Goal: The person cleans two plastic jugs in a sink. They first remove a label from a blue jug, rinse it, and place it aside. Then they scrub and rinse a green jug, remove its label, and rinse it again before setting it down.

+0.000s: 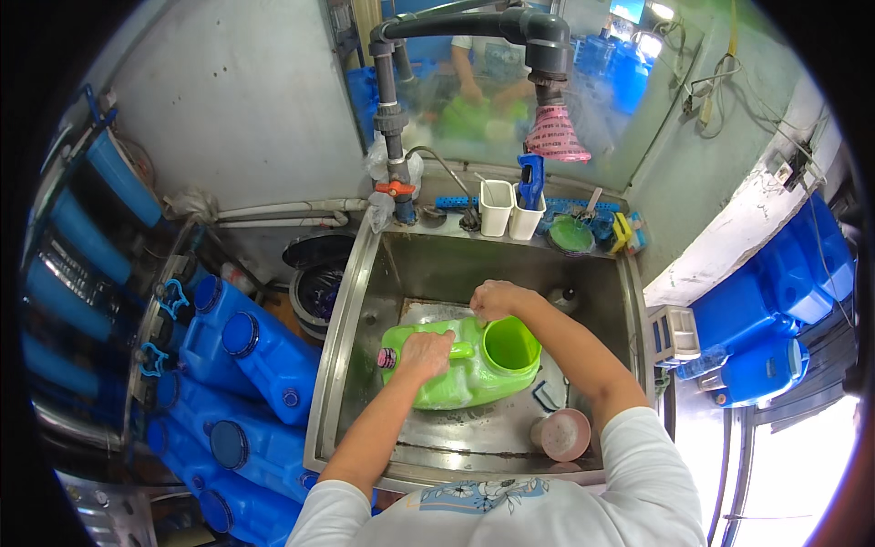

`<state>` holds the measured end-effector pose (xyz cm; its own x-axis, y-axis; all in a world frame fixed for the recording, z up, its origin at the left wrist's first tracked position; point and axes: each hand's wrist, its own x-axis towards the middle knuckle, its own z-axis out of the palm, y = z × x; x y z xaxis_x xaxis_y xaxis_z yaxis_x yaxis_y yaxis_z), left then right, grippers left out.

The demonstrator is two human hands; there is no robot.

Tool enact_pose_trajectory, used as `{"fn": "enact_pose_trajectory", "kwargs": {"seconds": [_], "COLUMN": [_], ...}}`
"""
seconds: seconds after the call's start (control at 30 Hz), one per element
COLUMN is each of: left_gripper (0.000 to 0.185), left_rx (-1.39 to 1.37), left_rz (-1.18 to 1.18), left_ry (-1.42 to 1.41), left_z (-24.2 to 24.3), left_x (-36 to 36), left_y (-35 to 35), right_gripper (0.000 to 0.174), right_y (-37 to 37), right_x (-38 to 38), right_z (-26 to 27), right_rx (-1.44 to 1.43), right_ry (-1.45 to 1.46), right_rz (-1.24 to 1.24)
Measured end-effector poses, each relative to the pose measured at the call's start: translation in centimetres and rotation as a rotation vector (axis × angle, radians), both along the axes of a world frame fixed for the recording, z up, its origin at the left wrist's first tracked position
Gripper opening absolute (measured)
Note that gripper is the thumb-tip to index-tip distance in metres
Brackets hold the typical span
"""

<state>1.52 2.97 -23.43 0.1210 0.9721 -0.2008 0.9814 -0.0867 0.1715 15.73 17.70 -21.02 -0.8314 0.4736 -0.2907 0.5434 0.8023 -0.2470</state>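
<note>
A bright green plastic water jug (472, 390) lies on its side in the stainless steel sink (437, 437), wet and streaked with suds. Its wide round opening (511, 345) faces up at the right end, and a small pink-wrapped spout (387, 357) sticks out at the left. My left hand (425, 355) is closed around the jug's handle. Over the far edge of the jug, beside the wide opening, my right hand (499, 301) has its fingers curled; whether something is inside them is hidden.
A pink plastic dipper (566, 435) and a scrub brush (549, 395) lie in the sink's right front. White containers (497, 208) line the back ledge beneath a grey pipe (451, 27) with a pink-wrapped outlet (555, 133). Several blue jugs (266, 369) crowd the left side.
</note>
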Motion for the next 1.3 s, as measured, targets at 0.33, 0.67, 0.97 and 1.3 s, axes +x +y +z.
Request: {"fn": "enact_pose_trajectory", "kwargs": {"seconds": [0.33,0.67,0.97,1.3], "left_gripper": [0.032,0.047,0.041,0.034], "left_rx": [-0.010,-0.204,-0.340,-0.283], "left_rz": [0.293,0.597,0.376,0.105], "left_ry": [0.024,-0.640,-0.493,-0.125], "left_z": [-0.2,-3.4,-3.1,-0.2], "left_x": [0.4,2.6,3.4,2.6], "left_y": [0.6,2.8,1.4,0.3], "right_gripper": [0.025,0.055,0.057,0.059], "right_y": [4.9,-6.0,8.2,-0.6], "right_x": [4.2,0.0,4.5,-3.7], "right_z": [-3.3,-9.1,-5.9,-1.6], "right_rx": [-0.079,-0.174,0.044,-0.098], "right_ry": [0.226,0.920,0.548,-0.426], "right_rz": [-0.527,-1.113,-0.842,0.170]}}
